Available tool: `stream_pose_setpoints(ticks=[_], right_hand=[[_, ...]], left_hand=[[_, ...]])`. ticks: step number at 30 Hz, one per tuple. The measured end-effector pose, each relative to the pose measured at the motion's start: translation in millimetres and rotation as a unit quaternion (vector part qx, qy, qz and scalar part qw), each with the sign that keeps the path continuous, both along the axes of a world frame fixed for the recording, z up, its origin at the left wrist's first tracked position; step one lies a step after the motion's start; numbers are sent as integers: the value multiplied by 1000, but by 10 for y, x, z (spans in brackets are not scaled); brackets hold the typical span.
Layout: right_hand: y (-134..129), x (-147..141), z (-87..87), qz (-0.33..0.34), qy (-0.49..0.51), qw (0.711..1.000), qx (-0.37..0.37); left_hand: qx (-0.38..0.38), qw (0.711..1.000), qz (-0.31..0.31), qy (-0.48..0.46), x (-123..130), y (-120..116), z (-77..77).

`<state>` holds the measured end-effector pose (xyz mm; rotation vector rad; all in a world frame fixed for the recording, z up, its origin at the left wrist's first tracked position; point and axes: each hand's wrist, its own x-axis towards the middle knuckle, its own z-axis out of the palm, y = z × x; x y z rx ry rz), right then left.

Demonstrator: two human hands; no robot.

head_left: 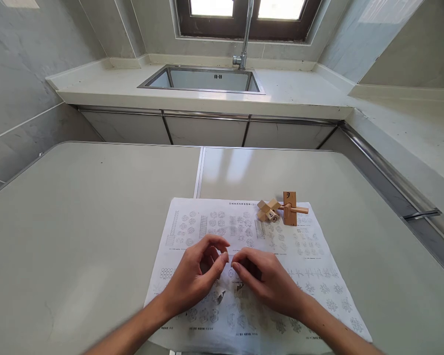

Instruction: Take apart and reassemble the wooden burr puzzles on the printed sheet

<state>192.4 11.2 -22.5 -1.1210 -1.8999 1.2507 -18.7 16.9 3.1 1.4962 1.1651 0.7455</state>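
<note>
A large creased paper sheet (240, 340) printed with rows of small diagrams lies on the table, with two torn spots near its middle. Over the sheet's centre, my left hand (200, 268) has its fingers curved and a small gap between thumb and forefinger, with nothing visible in it. Close beside it, my right hand (268, 281) is curled, its thumb and forefinger tips together and no object showing. Beyond the hands, on the sheet's upper right, sit a star-shaped wooden puzzle (269, 211) with marked faces and an upright wooden block (290, 217) with a rod through it.
The sheet rests on a pale folding table (96, 222) with a seam (199, 172) down its middle. Behind stands a white counter (292, 91) with a sink (207, 79) and a faucet (244, 44) under a window. Tiled walls and another counter (422, 128) flank the table.
</note>
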Motion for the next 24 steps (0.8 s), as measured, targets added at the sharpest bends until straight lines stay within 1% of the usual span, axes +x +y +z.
stream_pose_setpoints(ticks=[10,24], right_hand=[[0,7,-15,-1,8,1000,5],[15,9,-22,-9,19,1000,-21]], left_hand=[[-1,1000,-1,3,-8,5,9],[6,1000,0,7,-13,8,8]])
